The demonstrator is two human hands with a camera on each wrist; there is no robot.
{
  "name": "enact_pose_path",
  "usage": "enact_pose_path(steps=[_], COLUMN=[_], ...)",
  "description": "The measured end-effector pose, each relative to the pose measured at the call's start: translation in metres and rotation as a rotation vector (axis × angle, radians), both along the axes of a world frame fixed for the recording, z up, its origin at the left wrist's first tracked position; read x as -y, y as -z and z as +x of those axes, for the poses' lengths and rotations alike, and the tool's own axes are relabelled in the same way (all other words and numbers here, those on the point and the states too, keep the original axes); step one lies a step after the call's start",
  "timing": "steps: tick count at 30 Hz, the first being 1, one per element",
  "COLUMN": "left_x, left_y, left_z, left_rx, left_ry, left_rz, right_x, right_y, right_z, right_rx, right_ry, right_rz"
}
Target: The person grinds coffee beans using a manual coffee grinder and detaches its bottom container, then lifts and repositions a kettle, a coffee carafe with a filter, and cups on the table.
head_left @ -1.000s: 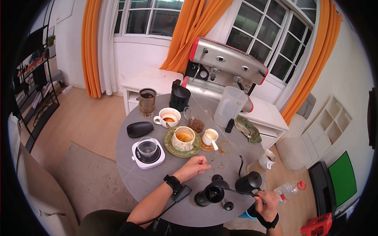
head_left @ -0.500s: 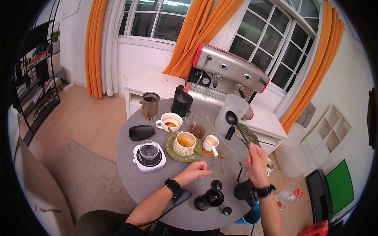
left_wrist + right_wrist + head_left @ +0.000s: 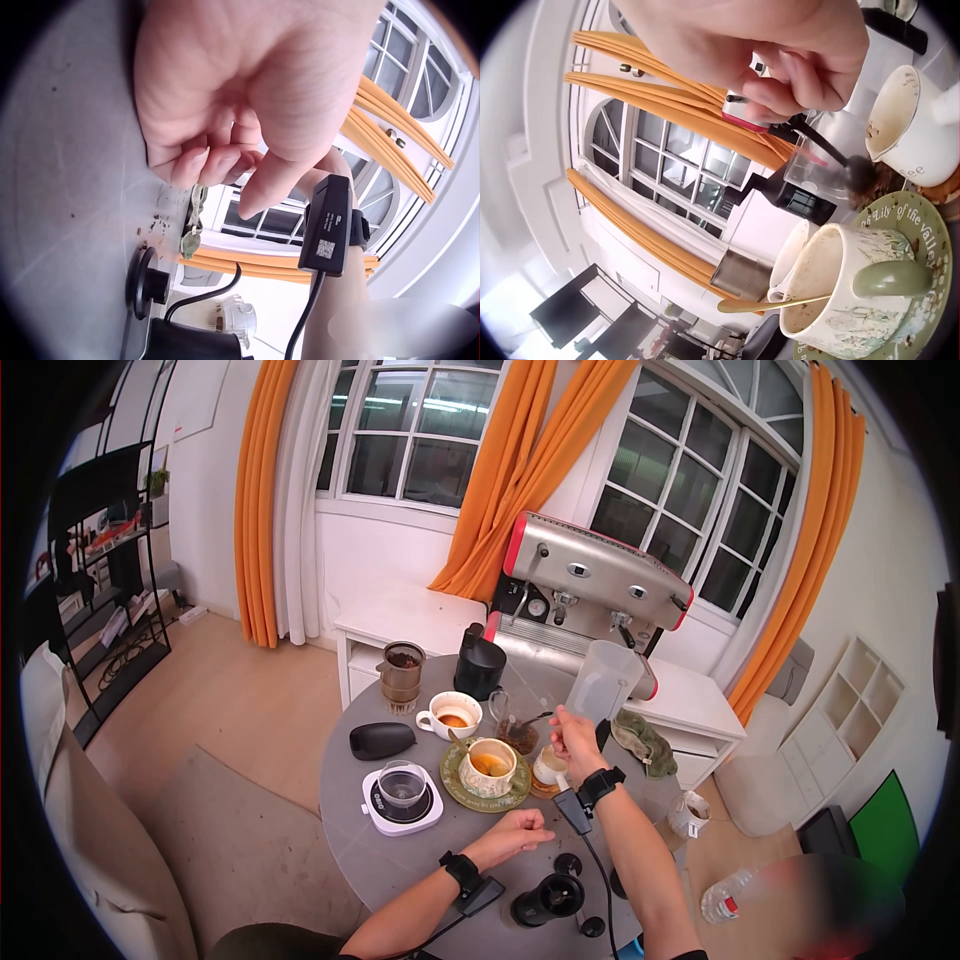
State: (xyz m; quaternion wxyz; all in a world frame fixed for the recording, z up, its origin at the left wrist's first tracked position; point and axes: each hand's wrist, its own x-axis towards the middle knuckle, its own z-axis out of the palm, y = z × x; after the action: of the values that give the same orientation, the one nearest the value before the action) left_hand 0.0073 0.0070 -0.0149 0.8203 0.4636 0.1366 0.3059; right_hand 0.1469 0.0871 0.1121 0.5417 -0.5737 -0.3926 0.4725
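Note:
My right hand [image 3: 577,745] grips the thin handle of a black spoon [image 3: 826,144]. The spoon's bowl is down at the coffee beans [image 3: 516,738] in a clear glass jug [image 3: 508,706]. Near that hand stands a small white pouring cup [image 3: 919,131] with a side handle. My left hand [image 3: 513,835] rests on the table, fingers loosely curled around nothing. In front of it is a black hand grinder [image 3: 550,900], its top uncovered. A patterned cup [image 3: 487,768] holding amber liquid and a gold spoon [image 3: 769,305] sits on a green saucer [image 3: 452,785].
On the left are a white scale [image 3: 425,823] with a glass bowl and a black case [image 3: 383,740]. A white cup [image 3: 436,722], metal dripper [image 3: 402,678], black lidded vessel [image 3: 480,665] and translucent pitcher [image 3: 605,675] stand behind. A gooseneck kettle [image 3: 191,341] is at the right.
My right hand has carried the black spoon from above the grinder, up and across to the glass jug, lowering its bowl to the beans. The left hand has stayed on the table.

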Motion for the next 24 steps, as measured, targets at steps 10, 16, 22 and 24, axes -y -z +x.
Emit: enact_pose_path(steps=[10, 16, 22, 24], left_x=[0.005, 0.004, 0.005, 0.006], left_y=[-0.009, -0.009, -0.012, -0.013], left_z=[-0.002, -0.001, -0.003, -0.003], left_rx=[-0.033, -0.045, -0.06, -0.06], left_ry=[0.004, -0.038, -0.037, -0.035], left_rz=[-0.006, 0.032, 0.026, 0.02], right_x=[0.185, 0.248, 0.244, 0.241], right_y=[-0.055, 0.009, 0.052, 0.062], right_z=[0.011, 0.035, 0.042, 0.045], right_rx=[0.168, 0.902, 0.967, 0.95], right_ry=[-0.146, -0.249, -0.324, -0.342], right_rz=[0.222, -0.107, -0.223, -0.187])
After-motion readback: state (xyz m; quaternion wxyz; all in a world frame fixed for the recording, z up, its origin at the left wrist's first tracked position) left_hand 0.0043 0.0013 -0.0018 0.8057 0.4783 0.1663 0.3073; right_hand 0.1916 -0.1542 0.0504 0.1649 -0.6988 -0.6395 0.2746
